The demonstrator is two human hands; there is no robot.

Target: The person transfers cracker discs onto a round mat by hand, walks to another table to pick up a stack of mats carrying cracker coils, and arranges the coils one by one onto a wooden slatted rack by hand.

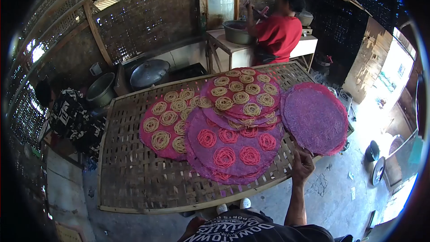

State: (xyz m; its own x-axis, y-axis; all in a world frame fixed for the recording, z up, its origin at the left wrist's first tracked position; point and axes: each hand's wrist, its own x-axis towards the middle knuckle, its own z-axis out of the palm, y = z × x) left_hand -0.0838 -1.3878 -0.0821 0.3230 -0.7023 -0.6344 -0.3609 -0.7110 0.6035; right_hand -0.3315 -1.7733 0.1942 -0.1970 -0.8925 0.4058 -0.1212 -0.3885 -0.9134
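My right hand is raised by the right front edge of the woven bamboo rack, below the purple round sheets. Its fingers are curled in; what they hold, if anything, does not show. My left hand is low against my dark shirt, its fingers hidden. On the rack lie thin round sheets in overlapping stacks. Purple sheets in front carry pink noodle coils. Pink sheets behind and at the left carry yellowish coils. Plain purple sheets overhang the right end.
Behind the rack a person in a red shirt stands at a counter with a large basin. Another person in dark patterned clothes is at the left. A wide metal lid and a pot stand beyond the rack. Bowls are at right.
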